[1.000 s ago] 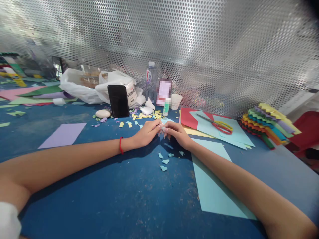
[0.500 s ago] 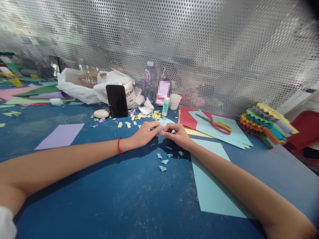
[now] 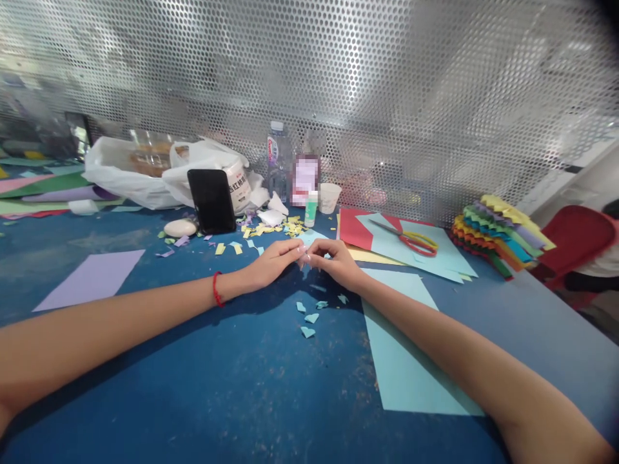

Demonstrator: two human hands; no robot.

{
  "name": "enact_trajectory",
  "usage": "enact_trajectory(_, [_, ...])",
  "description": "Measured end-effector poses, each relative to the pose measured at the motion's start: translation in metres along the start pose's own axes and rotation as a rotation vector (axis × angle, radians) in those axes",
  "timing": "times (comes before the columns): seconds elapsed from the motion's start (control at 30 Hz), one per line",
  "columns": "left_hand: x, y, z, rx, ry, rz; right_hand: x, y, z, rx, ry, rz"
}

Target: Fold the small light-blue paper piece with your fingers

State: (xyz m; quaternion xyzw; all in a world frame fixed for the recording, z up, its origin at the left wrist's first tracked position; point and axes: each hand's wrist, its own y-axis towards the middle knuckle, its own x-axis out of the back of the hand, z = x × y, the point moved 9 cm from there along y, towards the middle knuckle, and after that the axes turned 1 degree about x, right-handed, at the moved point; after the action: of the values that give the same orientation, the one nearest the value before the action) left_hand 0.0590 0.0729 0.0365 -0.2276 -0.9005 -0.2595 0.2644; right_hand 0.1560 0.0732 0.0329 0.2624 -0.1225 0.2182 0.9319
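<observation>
Fingertips of the left hand (image 3: 275, 264) and right hand (image 3: 338, 265) met over the blue worktop (image 3: 217, 386), the right thumb and forefinger bowed wider than a second earlier; anything pinched between was too small to tell. Blue paper scraps (image 3: 312, 318) lay unmoved on the near side, suggesting finger work unfinished.

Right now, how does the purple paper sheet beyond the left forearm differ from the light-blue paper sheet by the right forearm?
Colour: the purple paper sheet is pale violet; the light-blue paper sheet is pale aqua.
Size in view: the light-blue paper sheet looks larger than the purple paper sheet.
Cover: the right forearm hides part of the light-blue paper sheet, while most of the purple paper sheet shows.
Both lie on the blue table.
</observation>
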Motion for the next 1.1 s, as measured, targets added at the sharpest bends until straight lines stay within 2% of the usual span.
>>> enact_trajectory(0.1, [0.0, 0.0, -0.002, 0.003, -0.008, 0.0, 0.001, 0.001, -0.002, 0.003, 0.057, -0.007])
enact_trajectory(0.27, [-0.001, -0.002, -0.006, 0.001, -0.004, 0.018, -0.01, 0.001, -0.006, -0.043, 0.225, 0.154])
enact_trajectory(0.33, [0.002, -0.002, -0.004, 0.003, 0.007, -0.005, -0.012, 0.002, -0.007, -0.052, 0.274, 0.179])
enact_trajectory(0.47, [0.007, -0.002, 0.0, 0.016, 0.036, -0.063, -0.011, 0.002, -0.009, -0.071, 0.29, 0.165])
enact_trajectory(0.7, [0.011, 0.0, 0.001, 0.029, 0.058, -0.096, -0.014, 0.002, -0.006, -0.067, 0.302, 0.161])
enact_trajectory(0.93, [0.01, 0.0, 0.0, 0.042, 0.061, -0.085, -0.017, 0.001, -0.006, -0.118, 0.214, 0.157])
enact_trajectory(1.1, [0.006, -0.001, 0.003, 0.051, 0.053, -0.046, -0.016, 0.002, -0.005, -0.091, 0.175, 0.148])
